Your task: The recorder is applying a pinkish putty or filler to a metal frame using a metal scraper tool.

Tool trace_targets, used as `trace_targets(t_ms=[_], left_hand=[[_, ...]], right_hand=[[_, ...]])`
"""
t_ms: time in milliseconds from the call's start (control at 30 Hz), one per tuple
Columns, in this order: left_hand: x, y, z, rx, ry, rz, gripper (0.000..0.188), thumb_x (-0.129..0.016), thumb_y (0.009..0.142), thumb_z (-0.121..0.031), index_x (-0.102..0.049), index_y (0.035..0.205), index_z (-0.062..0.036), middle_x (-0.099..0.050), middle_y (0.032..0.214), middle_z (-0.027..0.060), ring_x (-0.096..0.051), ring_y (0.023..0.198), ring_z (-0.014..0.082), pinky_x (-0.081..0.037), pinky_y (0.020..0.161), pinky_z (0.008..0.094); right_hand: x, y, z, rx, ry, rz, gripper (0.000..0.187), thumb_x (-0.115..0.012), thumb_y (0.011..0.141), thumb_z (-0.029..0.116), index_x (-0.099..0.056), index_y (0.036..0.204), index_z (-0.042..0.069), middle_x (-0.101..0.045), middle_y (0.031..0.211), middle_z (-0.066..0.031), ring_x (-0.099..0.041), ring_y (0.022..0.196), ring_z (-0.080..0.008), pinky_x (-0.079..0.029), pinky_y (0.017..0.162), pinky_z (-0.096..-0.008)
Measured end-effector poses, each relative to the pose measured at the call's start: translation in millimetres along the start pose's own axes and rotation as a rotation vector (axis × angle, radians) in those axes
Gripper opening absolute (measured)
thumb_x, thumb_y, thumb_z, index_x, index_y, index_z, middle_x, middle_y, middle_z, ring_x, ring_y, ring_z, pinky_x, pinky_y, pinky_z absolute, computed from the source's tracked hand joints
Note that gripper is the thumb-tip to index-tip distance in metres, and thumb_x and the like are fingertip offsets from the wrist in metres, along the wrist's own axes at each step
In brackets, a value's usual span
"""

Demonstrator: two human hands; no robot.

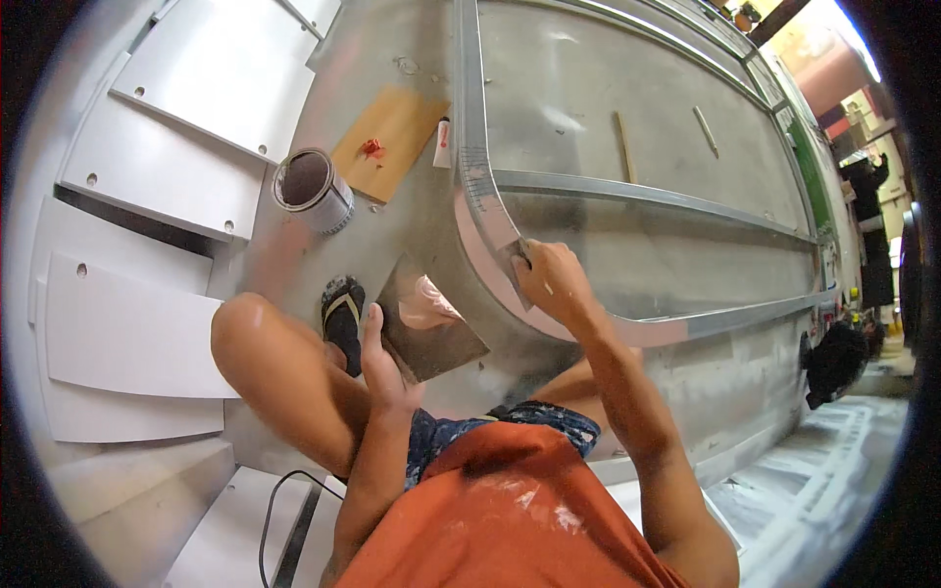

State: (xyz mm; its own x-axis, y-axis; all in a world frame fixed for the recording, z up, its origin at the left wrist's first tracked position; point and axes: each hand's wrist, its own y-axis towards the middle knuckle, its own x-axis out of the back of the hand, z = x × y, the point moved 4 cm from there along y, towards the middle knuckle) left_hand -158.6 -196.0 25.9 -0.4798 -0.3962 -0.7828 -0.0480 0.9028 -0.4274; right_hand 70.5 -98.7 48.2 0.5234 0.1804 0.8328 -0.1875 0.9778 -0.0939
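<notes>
My left hand (386, 365) grips the edge of a square, dark, shiny plate (431, 355), its thumb pointing up beside it. On that plate lies a smear of pink putty (427, 302). My right hand (559, 284) is closed around a scraper (524, 251), mostly hidden by the fingers, whose blade seems to touch the rounded corner of a grey metal frame (469, 88). Pink putty (480, 245) coats that bend and part of the frame's near side.
Left of the frame stand an open tin (314, 191), a wooden board (392, 142) with a red blob, and a white tube (442, 143). White panels (137, 328) lie far left. Two thin sticks (625, 145) rest inside the frame. My sandalled foot (343, 309) is near the plate.
</notes>
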Motion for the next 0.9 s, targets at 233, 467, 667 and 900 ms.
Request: trace_targets(t_ms=[233,467,667,900], left_hand=[[-4,-3,5,0.025,0.06,-0.075,0.046,-0.052,0.098,-0.037,-0.053,0.128,-0.0027,-0.061,0.124,0.0124,-0.058,0.112,0.0268,-0.043,0.101,0.0416],[-53,-4,28,0.183,-0.05,0.037,0.041,-0.047,0.099,-0.036,-0.057,0.122,-0.004,-0.065,0.115,0.011,-0.063,0.102,0.0248,-0.049,0.093,0.039],[-60,-6,13,0.147,0.088,0.012,0.034,-0.055,0.096,-0.032,-0.059,0.116,-0.0049,-0.066,0.105,0.009,-0.065,0.096,0.0218,-0.053,0.086,0.0373],[-52,-9,4,0.098,0.187,0.101,0.046,-0.052,0.097,-0.04,-0.052,0.127,-0.0042,-0.061,0.117,0.0128,-0.061,0.104,0.0268,-0.051,0.091,0.0424]], right_hand=[[14,14,13,0.055,-0.067,0.005,0.023,-0.06,0.09,0.021,-0.065,0.096,0.0,-0.062,0.085,-0.0259,-0.062,0.081,-0.042,-0.048,0.07,-0.0443],[82,-62,68,0.685,-0.102,-0.273,0.053,-0.064,0.077,0.007,-0.062,0.128,0.02,-0.061,0.094,-0.0054,-0.061,0.081,-0.0239,-0.052,0.069,-0.0356],[107,-112,3,0.608,-0.43,-0.01,0.048,-0.064,0.073,0.014,-0.068,0.119,0.026,-0.056,0.091,-0.0012,-0.056,0.08,-0.0178,-0.054,0.071,-0.0299],[124,-140,-142,-0.031,-0.746,0.176,0.029,-0.066,0.078,0.012,-0.073,0.104,0.02,-0.06,0.095,-0.0051,-0.058,0.096,-0.0238,-0.051,0.08,-0.0344]])
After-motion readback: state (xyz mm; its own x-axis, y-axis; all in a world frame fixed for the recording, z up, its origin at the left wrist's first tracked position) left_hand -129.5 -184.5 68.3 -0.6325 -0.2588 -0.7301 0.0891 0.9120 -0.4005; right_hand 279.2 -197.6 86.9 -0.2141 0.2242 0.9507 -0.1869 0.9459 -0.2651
